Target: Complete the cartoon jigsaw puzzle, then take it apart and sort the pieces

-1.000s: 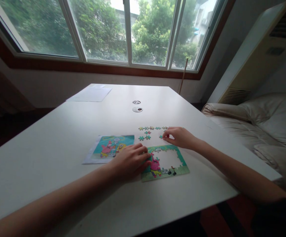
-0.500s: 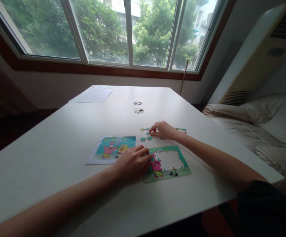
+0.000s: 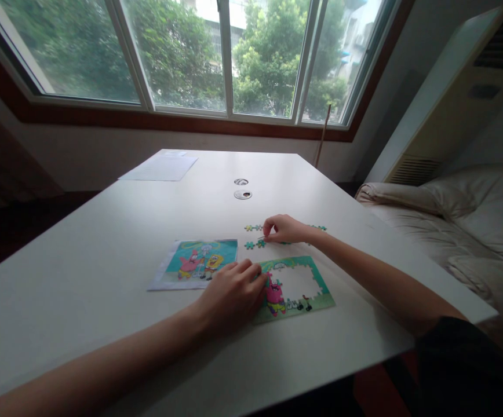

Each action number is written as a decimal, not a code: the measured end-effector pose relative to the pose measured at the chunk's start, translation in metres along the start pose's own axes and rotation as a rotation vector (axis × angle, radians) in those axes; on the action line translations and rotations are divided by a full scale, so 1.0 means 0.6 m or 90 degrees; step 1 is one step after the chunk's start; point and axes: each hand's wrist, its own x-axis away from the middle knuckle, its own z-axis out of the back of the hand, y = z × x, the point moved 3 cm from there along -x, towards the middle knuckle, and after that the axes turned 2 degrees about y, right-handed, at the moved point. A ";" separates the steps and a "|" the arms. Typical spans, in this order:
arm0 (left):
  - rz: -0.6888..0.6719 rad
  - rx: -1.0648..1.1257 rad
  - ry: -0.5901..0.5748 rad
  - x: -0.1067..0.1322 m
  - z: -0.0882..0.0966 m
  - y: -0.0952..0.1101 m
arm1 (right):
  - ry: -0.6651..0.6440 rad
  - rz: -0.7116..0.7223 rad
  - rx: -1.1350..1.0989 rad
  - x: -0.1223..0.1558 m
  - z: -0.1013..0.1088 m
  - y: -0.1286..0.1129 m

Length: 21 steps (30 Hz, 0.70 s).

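Observation:
A partly filled jigsaw puzzle board (image 3: 327, 298) with a green and blue cartoon picture lies flat on the table. Over its left edge lies my left hand (image 3: 240, 286), fingers bent and close together, holding the board; the thumb is hidden. Just beyond the board, my right hand (image 3: 283, 227) pinches a small puzzle piece (image 3: 261, 238), which shows edge-on at the fingertips. Loose puzzle pieces (image 3: 250, 245) lie in rows around and partly behind this hand. A cartoon picture sheet (image 3: 203, 259) is left of the board, its right side partly covered by my left hand.
The white table (image 3: 104, 243) stretches towards the window. Two small round discs (image 3: 243, 194) lie near its middle, and paper sheets (image 3: 160, 168) lie at the far left corner. A pale padded sofa (image 3: 434, 226) stands beyond the right edge.
The puzzle piece under my right fingertips has been lifted off the table and tilted on edge. My left hand stays on the board, with hardly any movement.

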 end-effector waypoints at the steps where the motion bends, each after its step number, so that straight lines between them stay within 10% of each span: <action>1: 0.003 -0.001 -0.006 0.001 0.002 0.008 | 0.014 0.007 -0.004 0.005 0.001 -0.003; 6: -0.010 0.016 -0.044 0.013 0.015 0.059 | 0.024 0.088 -0.079 0.053 0.020 -0.025; 13: -0.005 0.007 -0.098 0.023 0.009 0.092 | -0.176 0.136 -0.204 0.147 0.020 -0.056; 21: -0.024 -0.031 -0.082 0.026 0.004 0.096 | -0.099 0.067 -0.225 0.165 -0.010 -0.062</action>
